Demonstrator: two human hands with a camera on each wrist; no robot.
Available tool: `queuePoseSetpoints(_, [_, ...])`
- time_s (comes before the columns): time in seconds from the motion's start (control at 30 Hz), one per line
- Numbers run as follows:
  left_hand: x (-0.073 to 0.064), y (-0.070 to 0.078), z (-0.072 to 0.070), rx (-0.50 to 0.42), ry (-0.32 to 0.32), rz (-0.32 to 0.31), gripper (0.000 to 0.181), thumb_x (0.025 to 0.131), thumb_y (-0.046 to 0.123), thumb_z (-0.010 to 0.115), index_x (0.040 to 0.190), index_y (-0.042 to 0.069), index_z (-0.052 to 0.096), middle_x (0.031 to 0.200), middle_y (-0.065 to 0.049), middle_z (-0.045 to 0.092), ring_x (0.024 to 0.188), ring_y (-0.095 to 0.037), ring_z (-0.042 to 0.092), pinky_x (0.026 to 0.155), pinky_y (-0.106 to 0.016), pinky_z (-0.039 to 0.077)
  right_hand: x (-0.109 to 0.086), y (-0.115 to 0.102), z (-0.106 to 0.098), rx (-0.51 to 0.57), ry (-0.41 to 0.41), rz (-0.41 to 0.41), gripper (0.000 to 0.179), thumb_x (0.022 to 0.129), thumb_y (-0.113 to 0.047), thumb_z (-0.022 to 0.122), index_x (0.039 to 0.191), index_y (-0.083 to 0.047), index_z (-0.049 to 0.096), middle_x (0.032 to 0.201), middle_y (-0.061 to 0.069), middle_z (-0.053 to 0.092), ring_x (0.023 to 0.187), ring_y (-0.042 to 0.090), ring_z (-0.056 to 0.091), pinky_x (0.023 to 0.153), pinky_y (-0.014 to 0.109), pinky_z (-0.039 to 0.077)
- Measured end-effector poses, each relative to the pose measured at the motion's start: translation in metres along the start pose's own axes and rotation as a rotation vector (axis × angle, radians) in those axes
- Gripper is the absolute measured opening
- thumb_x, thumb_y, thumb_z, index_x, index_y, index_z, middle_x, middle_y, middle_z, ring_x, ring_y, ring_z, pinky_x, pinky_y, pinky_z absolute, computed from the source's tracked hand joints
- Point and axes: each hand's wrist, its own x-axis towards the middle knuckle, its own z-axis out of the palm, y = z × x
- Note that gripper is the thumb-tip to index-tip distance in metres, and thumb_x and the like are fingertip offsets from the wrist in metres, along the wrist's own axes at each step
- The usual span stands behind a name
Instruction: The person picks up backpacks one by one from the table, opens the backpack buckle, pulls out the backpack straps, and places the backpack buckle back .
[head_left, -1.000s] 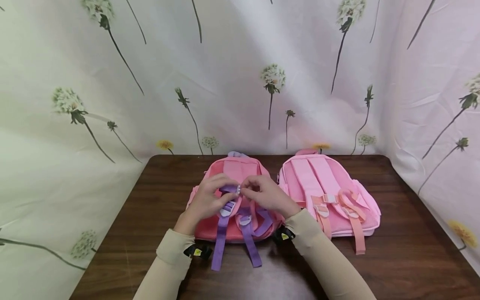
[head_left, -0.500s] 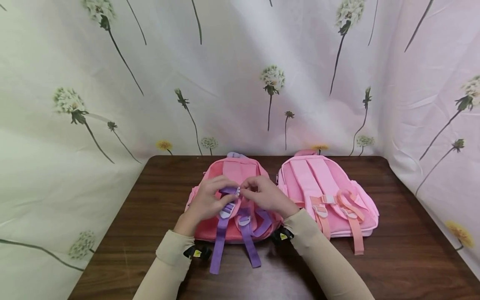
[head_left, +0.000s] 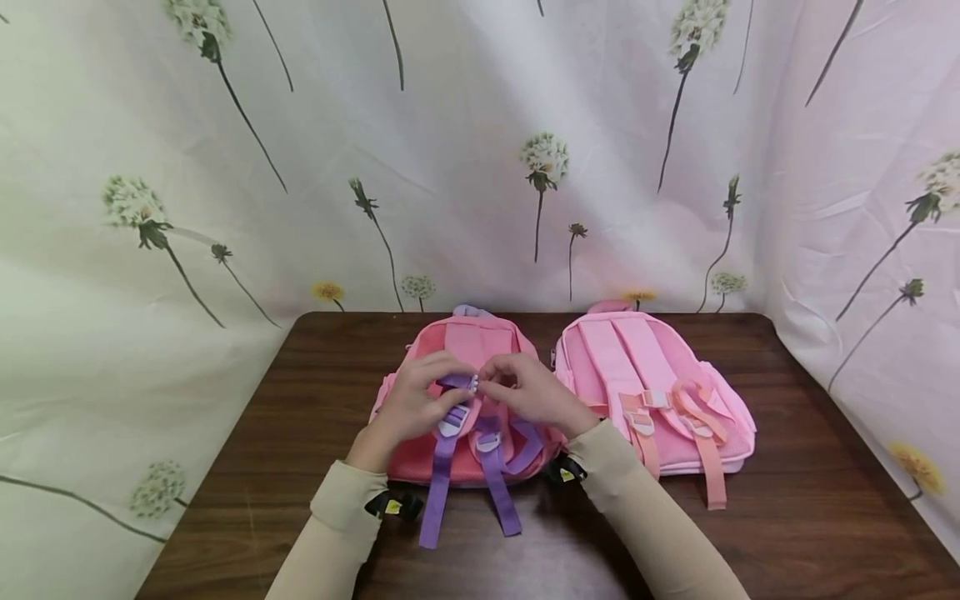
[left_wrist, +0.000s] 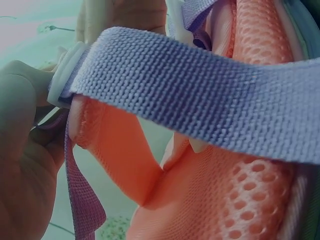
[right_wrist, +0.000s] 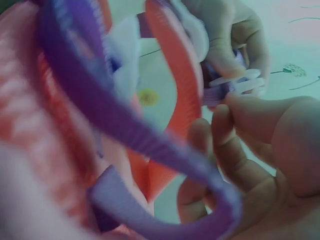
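Note:
A coral-pink backpack [head_left: 427, 467] lies straps-up on the table. In the head view, my left hand [head_left: 411, 402] grips a white pronged buckle [head_left: 474, 382] on a purple strap [head_left: 454, 381], above the backpack. From the right, my right hand [head_left: 534, 392] pinches at the prong end with thumb and index finger. In the right wrist view, its thumb [right_wrist: 260, 115] lies right beside the white prongs [right_wrist: 245, 82]. White strap adjusters [head_left: 453, 421] sit below the hands, purple webbing tails [head_left: 437, 500] hanging from them. A purple strap [left_wrist: 190, 85] crosses the left wrist view.
A lighter pink backpack [head_left: 600, 358] with peach straps [head_left: 714, 471] lies to the right, its white buckle [head_left: 656, 399] fastened. Both lie on a dark wooden table [head_left: 315, 367]. Behind hangs a dandelion-print cloth [head_left: 465, 167].
Both hands keep nearly the same place and hold at the buckle. The view shifts slightly; the left purple webbing tail hangs slightly lower.

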Motion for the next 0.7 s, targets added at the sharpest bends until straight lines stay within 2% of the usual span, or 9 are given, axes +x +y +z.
queuePoseSetpoints(0.13, [-0.0018, -0.0002, -0.002, -0.01, 0.005, -0.016, 0.031, 0.081, -0.007, 0.086, 0.108, 0.008, 0.079, 0.099, -0.003, 0.076, 0.09, -0.018, 0.068, 0.085, -0.024, 0.054, -0.0011, 0.0028, 0.003, -0.047, 0.045, -0.061, 0.004, 0.101, -0.013, 0.071, 0.104, -0.011, 0.073, 0.091, 0.007, 0.074, 0.077, 0.012, 0.064, 0.069, 0.029, 0.055])
queuePoseSetpoints(0.33, [-0.0017, -0.0018, -0.0033, -0.001, -0.009, -0.035, 0.032, 0.081, -0.004, 0.087, 0.109, 0.009, 0.079, 0.1, -0.002, 0.075, 0.092, -0.016, 0.067, 0.087, -0.022, 0.054, 0.0002, 0.0027, 0.0052, -0.159, 0.139, -0.149, 0.008, 0.098, -0.012, 0.076, 0.105, -0.013, 0.074, 0.092, -0.004, 0.073, 0.082, 0.008, 0.067, 0.075, 0.029, 0.057])
queuePoseSetpoints(0.7, [0.0002, -0.0008, -0.0021, -0.012, 0.004, -0.037, 0.031, 0.082, -0.005, 0.086, 0.109, 0.009, 0.08, 0.1, -0.003, 0.076, 0.091, -0.017, 0.068, 0.086, -0.023, 0.055, 0.001, -0.0004, 0.0069, -0.224, 0.199, -0.187, 0.008, 0.094, -0.01, 0.08, 0.101, -0.011, 0.077, 0.093, -0.002, 0.075, 0.079, 0.008, 0.067, 0.071, 0.036, 0.06])
